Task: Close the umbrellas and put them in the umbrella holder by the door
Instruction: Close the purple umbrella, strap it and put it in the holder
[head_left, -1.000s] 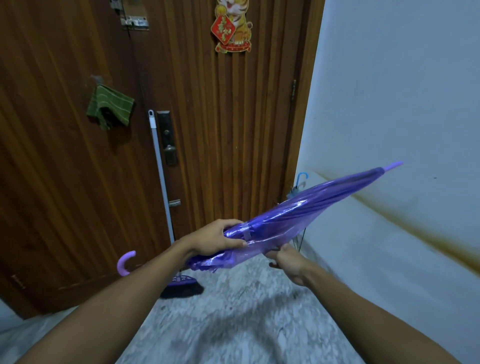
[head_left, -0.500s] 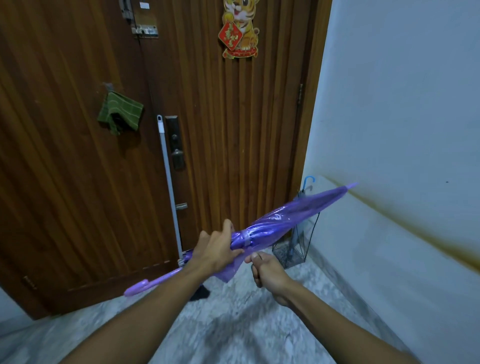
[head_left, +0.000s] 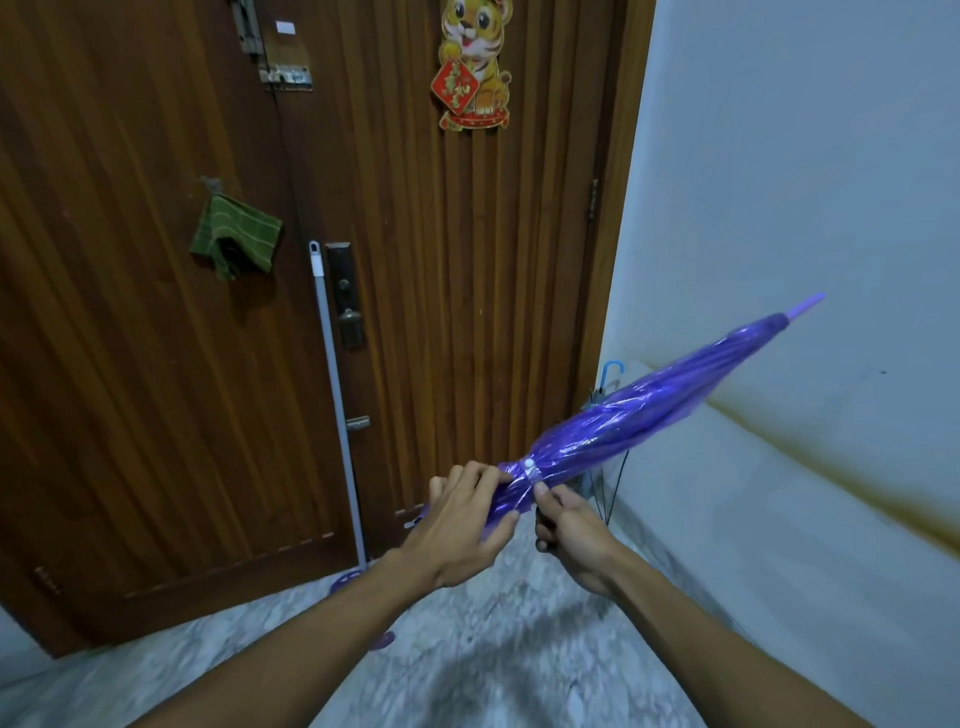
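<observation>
Purple umbrella (head_left: 644, 415) folded, strap snapped around the canopy, held in the air tilted with its tip up-right toward the white wall (head_left: 805, 182). Left hand (head_left: 462, 525) wraps the bunched canopy just below the strap, fingers curled over it, thumb underneath. Right hand (head_left: 569, 525) right beside it, thumb tip on the canopy at the strap; can't tell what its curled fingers clamp on. Umbrella holder (head_left: 605, 486) sits in the floor corner between door (head_left: 441, 312) and wall, blue-handled umbrella (head_left: 609, 376) in it.
</observation>
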